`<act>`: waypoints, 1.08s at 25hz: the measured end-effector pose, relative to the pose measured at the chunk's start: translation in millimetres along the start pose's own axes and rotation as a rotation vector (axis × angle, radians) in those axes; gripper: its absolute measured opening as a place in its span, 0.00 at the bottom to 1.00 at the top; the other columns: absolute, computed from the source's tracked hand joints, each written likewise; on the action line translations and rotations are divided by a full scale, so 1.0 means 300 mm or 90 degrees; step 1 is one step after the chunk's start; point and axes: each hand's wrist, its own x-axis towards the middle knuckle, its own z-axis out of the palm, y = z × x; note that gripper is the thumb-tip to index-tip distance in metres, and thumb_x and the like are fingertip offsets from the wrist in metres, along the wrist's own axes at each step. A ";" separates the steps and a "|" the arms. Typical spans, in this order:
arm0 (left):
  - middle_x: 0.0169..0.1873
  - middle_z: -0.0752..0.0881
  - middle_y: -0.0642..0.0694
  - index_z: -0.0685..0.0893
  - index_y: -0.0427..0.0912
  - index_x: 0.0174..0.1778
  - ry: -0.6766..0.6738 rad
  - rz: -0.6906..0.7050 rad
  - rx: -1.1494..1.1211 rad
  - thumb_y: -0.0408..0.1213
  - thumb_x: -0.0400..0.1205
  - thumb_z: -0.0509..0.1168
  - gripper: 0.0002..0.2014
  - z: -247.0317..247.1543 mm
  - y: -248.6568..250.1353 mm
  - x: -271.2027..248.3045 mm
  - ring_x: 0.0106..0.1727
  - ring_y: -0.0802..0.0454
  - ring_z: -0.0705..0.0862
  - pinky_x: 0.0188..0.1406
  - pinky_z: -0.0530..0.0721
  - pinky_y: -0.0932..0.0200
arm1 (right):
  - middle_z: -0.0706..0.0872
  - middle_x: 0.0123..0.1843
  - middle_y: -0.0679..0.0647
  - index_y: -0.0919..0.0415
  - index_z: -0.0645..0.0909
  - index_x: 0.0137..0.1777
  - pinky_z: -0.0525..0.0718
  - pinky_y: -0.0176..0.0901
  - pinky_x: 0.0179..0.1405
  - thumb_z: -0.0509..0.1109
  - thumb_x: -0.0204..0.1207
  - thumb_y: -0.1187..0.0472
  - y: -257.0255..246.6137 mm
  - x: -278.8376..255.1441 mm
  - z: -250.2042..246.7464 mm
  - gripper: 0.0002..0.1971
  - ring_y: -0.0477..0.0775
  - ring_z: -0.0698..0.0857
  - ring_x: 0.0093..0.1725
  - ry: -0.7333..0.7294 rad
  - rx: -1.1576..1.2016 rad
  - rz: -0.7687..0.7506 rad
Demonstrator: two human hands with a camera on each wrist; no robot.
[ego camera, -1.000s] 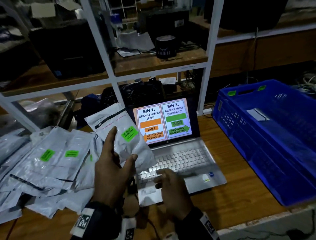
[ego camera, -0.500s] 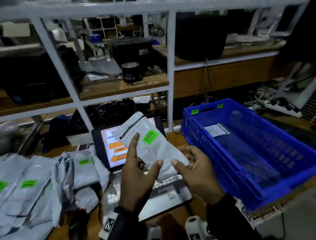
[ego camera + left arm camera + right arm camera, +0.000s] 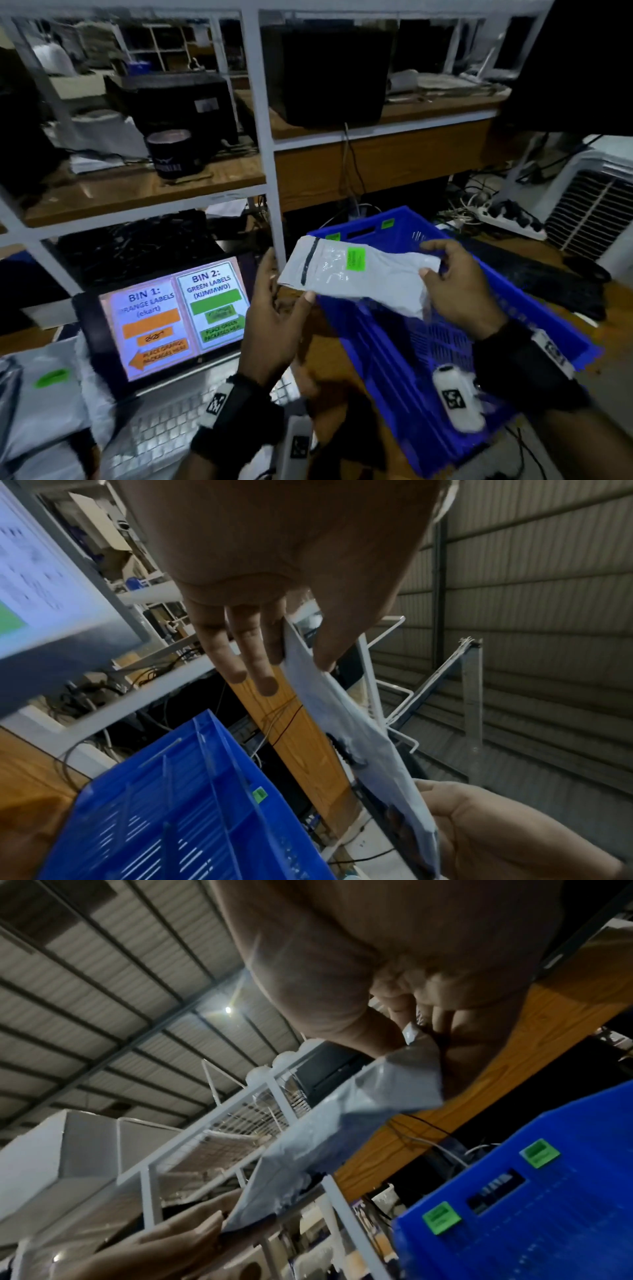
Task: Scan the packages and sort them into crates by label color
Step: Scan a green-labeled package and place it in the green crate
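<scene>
A grey-white poly package (image 3: 359,277) with a green label (image 3: 356,258) is held flat over the near-left corner of the blue crate (image 3: 376,359). My left hand (image 3: 289,275) pinches its left corner between thumb and straight fingers. My right hand (image 3: 426,258) grips its right end, above the crate's inside. In the left wrist view the package (image 3: 342,710) runs from my left hand (image 3: 301,661) down over the crate (image 3: 171,804). The right wrist view shows my right hand (image 3: 414,1037) pinching the package (image 3: 342,1118) beside the crate (image 3: 548,1218), which bears green tags.
The laptop screen (image 3: 171,318) at left shows bin 1 for orange labels and bin 2 for green. More grey packages (image 3: 44,394) lie at the far left. A white shelf frame (image 3: 263,137) stands behind. A black keyboard (image 3: 548,284) and power strip (image 3: 507,212) lie right of the crate.
The package has moved right, from in front of the laptop to over the blue crate. My right hand left the laptop and took hold of the package's right end.
</scene>
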 end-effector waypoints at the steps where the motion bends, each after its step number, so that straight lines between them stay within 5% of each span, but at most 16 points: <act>1: 0.64 0.90 0.38 0.68 0.57 0.89 -0.008 0.006 0.046 0.38 0.86 0.74 0.36 0.053 -0.030 0.045 0.50 0.56 0.92 0.58 0.92 0.52 | 0.76 0.37 0.46 0.54 0.80 0.68 0.73 0.46 0.43 0.71 0.83 0.69 0.033 0.086 -0.014 0.16 0.44 0.75 0.33 0.000 -0.012 0.002; 4: 0.62 0.91 0.44 0.79 0.59 0.80 -0.017 0.007 0.174 0.40 0.84 0.74 0.28 0.199 -0.131 0.150 0.56 0.52 0.91 0.62 0.89 0.53 | 0.82 0.43 0.55 0.59 0.79 0.68 0.69 0.44 0.42 0.69 0.82 0.72 0.142 0.329 -0.013 0.16 0.53 0.80 0.38 -0.016 -0.058 0.004; 6: 0.72 0.87 0.47 0.77 0.58 0.83 -0.048 -0.014 0.249 0.49 0.83 0.72 0.29 0.274 -0.203 0.204 0.69 0.47 0.87 0.69 0.86 0.50 | 0.86 0.51 0.65 0.63 0.79 0.69 0.70 0.44 0.44 0.68 0.80 0.74 0.223 0.462 0.024 0.18 0.66 0.84 0.49 -0.027 -0.083 0.019; 9: 0.89 0.69 0.48 0.71 0.54 0.87 -0.116 -0.050 0.371 0.58 0.84 0.67 0.34 0.348 -0.285 0.263 0.88 0.47 0.68 0.84 0.71 0.45 | 0.84 0.53 0.65 0.66 0.78 0.69 0.71 0.42 0.46 0.68 0.76 0.75 0.352 0.603 0.126 0.21 0.67 0.85 0.56 -0.092 -0.122 0.065; 13: 0.94 0.41 0.50 0.61 0.56 0.92 -0.179 -0.040 0.574 0.57 0.89 0.62 0.35 0.395 -0.331 0.299 0.92 0.45 0.52 0.87 0.56 0.48 | 0.83 0.49 0.64 0.66 0.77 0.65 0.73 0.47 0.47 0.71 0.69 0.78 0.506 0.715 0.316 0.23 0.69 0.86 0.56 -0.170 -0.121 0.103; 18: 0.92 0.34 0.55 0.46 0.68 0.91 -0.165 -0.047 0.623 0.52 0.87 0.55 0.37 0.392 -0.360 0.290 0.93 0.43 0.48 0.88 0.61 0.36 | 0.84 0.64 0.71 0.68 0.76 0.70 0.81 0.58 0.61 0.71 0.71 0.78 0.602 0.787 0.442 0.26 0.73 0.84 0.64 -0.232 -0.179 0.078; 24: 0.93 0.36 0.53 0.53 0.63 0.93 -0.150 -0.051 0.620 0.51 0.85 0.51 0.36 0.408 -0.306 0.279 0.93 0.48 0.48 0.90 0.60 0.45 | 0.77 0.70 0.70 0.63 0.71 0.77 0.78 0.67 0.67 0.70 0.82 0.50 0.617 0.731 0.487 0.28 0.75 0.78 0.68 -0.207 -0.429 -0.087; 27: 0.93 0.37 0.52 0.53 0.62 0.93 -0.152 -0.052 0.614 0.52 0.85 0.50 0.36 0.410 -0.294 0.276 0.93 0.48 0.49 0.90 0.59 0.47 | 0.72 0.80 0.72 0.56 0.68 0.86 0.68 0.73 0.76 0.51 0.83 0.29 0.638 0.656 0.546 0.40 0.78 0.71 0.79 -0.330 -0.488 -0.223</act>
